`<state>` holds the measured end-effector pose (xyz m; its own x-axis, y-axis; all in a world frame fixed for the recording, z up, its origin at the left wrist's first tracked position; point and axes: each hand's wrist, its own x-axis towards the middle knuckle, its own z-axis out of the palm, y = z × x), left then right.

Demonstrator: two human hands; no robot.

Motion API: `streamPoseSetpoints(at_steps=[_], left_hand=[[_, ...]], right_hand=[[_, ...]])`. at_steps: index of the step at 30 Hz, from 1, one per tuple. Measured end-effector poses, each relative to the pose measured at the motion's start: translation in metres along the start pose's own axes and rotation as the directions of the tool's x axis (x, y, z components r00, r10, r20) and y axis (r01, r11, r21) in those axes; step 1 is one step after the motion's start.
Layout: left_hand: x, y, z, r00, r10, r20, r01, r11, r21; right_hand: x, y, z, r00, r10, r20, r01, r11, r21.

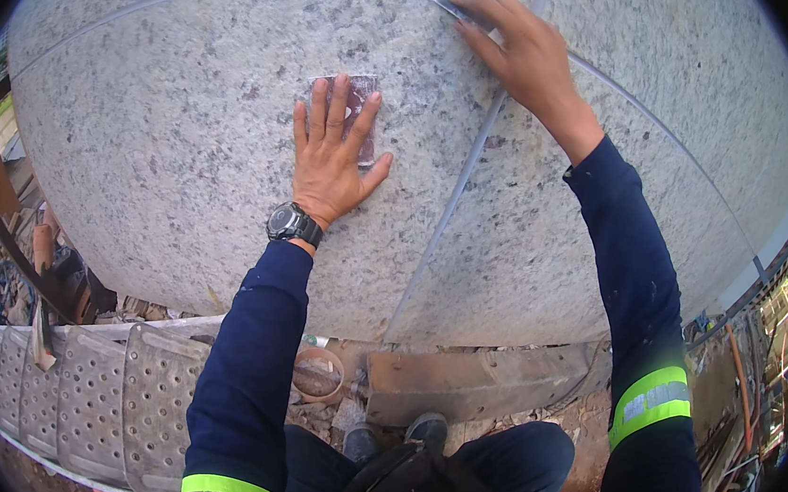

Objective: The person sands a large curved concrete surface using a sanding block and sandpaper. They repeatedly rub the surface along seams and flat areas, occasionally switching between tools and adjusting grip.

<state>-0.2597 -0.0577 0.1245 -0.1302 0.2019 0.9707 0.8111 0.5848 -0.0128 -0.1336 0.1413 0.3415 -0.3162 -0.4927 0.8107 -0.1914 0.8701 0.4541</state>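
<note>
Granite wall (167, 154), perforated scaffold planks (97, 407) below.

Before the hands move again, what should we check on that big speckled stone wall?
1. Left hand flat on the small reddish sheet: ok.
2. Sheet lying flat against the stone wall: ok.
3. Right hand fingers on the grey piece at the seam crossing: ok.
4. Grey piece seated fully in the seam: cannot tell.
5. Feet on firm footing: cannot tell.
</note>
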Motion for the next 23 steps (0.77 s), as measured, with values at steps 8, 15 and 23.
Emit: streamPoseSetpoints(at_steps=[8,15,23], left_hand=[[0.002,0.003,0.001,1.0,0.001,0.012,-0.001,1.0,-0.018],[0.001,0.002,0.003,1.0,0.01,-0.009,-0.01,1.0,-0.005],[0.002,0.006,0.002,1.0,-0.009,-0.004,0.009,1.0,0.004]], right_hand=[[0.015,0.001,0.0,0.994,-0.092,-0.053,0.091,0.996,-0.007],[-0.002,0.003,-0.002,0.998,-0.043,-0.049,0.042,0.999,-0.018],[-0.001,-0.004,0.01,0.991,-0.033,-0.131,0.028,0.999,-0.039]])
